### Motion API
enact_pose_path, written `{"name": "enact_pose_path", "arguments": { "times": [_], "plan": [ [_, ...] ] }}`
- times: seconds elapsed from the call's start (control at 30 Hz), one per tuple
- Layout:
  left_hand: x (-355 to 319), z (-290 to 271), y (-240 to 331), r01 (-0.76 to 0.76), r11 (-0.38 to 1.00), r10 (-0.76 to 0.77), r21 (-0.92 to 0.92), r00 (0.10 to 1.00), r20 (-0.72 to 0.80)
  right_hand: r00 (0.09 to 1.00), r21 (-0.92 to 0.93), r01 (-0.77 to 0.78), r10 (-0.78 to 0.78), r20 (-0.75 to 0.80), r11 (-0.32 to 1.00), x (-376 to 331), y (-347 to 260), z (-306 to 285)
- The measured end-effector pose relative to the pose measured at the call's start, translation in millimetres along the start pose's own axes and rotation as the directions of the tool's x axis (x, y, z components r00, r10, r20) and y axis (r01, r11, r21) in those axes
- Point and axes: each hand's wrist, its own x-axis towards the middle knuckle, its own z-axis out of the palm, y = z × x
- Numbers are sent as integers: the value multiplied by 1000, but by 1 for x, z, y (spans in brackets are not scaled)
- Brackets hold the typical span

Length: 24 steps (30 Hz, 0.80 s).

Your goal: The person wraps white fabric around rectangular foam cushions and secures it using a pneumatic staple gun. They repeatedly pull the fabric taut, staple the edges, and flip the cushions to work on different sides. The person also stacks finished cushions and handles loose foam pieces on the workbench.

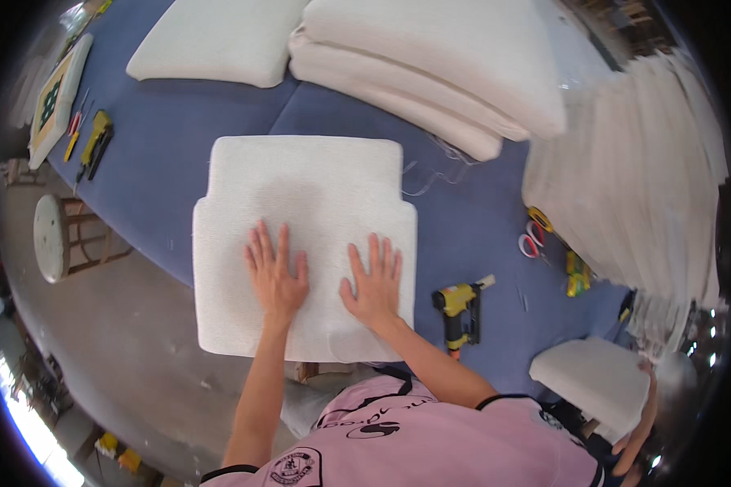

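A white fabric-covered seat cushion (300, 170) lies in front of me on the blue-covered table (471, 219), its near end jutting past the table's edge toward my body. It is wider at the near end, with a notch on either side. My left hand (278, 272) rests flat on its middle, fingers spread. To the right, my right hand (372, 284) also presses flat on the fabric, fingers apart. Neither hand holds anything. Right of the cushion lies a yellow and black staple gun (460, 312).
Stacked white cushions (414, 65) and a single cushion (219, 40) lie at the back. White fabric (625, 187) is piled at right, near scissors (532, 239). Another staple gun (97, 138) lies far left, beyond a stool (53, 239). At lower right, another person's hands hold a cushion (593, 377).
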Motion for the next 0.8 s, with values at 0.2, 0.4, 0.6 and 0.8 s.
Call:
{"name": "enact_pose_path", "arguments": {
  "times": [0.2, 0.4, 0.6, 0.8],
  "plan": [
    [10, 9, -15, -69, 997, 68, -23, 997, -27, 998, 75, -14, 18, -57, 997, 0, 5, 15],
    [-8, 6, -21, -116, 991, 123, 68, 986, -110, 997, 272, 57, -38, -74, 961, -1, 10, 11],
    [-6, 38, -32, -222, 943, 258, 247, 958, -124, 936, 232, 42, 43, -350, 972, -28, 9, 4],
    [-4, 58, -29, -205, 930, 235, 305, 970, -63, 404, 499, -778, 912, -67, 381, -94, 8, -6]
  ]
}}
